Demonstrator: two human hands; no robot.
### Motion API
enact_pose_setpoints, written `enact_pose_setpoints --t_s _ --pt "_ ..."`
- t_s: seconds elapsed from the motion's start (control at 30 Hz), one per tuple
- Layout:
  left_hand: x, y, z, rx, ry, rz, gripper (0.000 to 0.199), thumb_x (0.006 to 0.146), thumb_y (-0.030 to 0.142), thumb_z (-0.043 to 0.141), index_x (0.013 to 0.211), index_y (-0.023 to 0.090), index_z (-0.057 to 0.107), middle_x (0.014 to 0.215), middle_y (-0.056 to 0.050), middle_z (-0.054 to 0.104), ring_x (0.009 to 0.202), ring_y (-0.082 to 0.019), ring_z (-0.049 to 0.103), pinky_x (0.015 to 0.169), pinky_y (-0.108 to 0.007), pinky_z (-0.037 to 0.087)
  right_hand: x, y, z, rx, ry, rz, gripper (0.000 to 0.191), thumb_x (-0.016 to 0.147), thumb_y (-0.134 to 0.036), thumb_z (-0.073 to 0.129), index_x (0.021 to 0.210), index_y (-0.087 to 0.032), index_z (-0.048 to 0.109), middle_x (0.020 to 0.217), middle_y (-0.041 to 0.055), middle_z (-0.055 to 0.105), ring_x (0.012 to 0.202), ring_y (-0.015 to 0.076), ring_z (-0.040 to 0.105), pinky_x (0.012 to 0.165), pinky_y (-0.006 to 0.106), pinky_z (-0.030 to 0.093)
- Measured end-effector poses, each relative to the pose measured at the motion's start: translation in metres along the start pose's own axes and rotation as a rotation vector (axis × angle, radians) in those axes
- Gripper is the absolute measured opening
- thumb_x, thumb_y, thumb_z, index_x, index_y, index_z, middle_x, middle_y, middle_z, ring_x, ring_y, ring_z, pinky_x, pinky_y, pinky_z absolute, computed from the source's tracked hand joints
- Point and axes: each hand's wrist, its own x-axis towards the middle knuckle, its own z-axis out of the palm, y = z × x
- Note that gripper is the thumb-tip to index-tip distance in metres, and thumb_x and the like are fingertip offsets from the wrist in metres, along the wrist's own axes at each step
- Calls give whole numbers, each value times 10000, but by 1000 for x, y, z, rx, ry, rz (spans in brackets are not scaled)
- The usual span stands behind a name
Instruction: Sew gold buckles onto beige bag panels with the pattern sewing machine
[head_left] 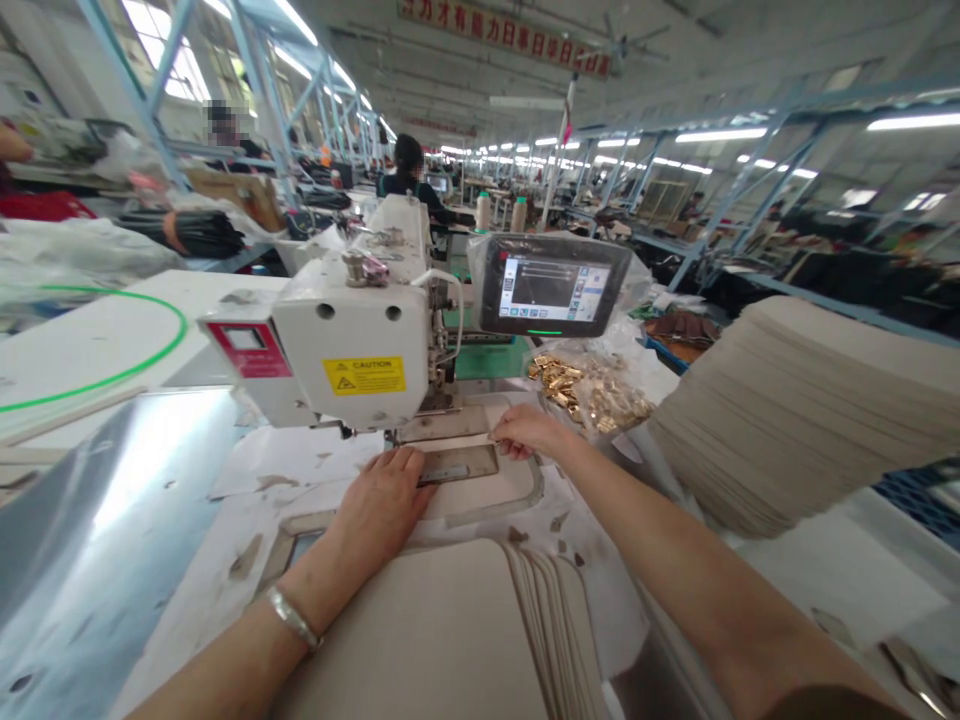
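Observation:
Under the head of a white sewing machine lies a beige panel with a metal clamp plate on it. My left hand rests palm down at the left end of the plate, its fingers flat and pointing forward. At the plate's right end, my right hand has its fingers pinched together at the end of a light strip; what lies between the fingertips is too small to make out. A fanned stack of beige panels lies nearest me.
A control screen stands behind my right hand, with a bag of gold metal pieces below it. To the right rises a tall stack of beige panels. A metal surface spans the left. A person sits farther back.

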Motion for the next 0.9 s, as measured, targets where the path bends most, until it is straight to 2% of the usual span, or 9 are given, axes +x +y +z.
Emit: enact_pose_setpoints --t_s 0.2,0.4,0.73,0.9 --pt "0 -14 -13 13 -62 -38 227 915 324 497 1018 145 592 1037 -132 683 1010 -286 637 883 -397 492 2 -13 14 -28 -37 16 245 809 -95 622 594 -155 522 419 -28 560 332 85 494 355 167 390" --pt "-3 -40 -27 8 -146 -83 305 912 407 484 1025 157 618 1018 -131 698 962 -289 663 836 -394 506 1 -28 37 -60 -65 -3 252 810 -80 577 583 -161 503 427 -17 563 336 98 504 350 181 391" --pt "-14 -70 -29 78 -161 -165 375 909 407 391 1008 140 633 951 -178 704 901 -322 684 765 -426 521 5 -52 72 -94 -124 -47 215 796 -88 587 598 -152 533 415 -12 565 333 102 517 357 177 410" --pt "-22 -92 -29 106 -181 -216 375 889 428 373 949 178 647 931 -181 721 880 -338 695 733 -435 521 5 -65 89 -99 -194 -37 223 833 -98 567 618 -143 530 411 -14 562 328 92 513 368 165 417"
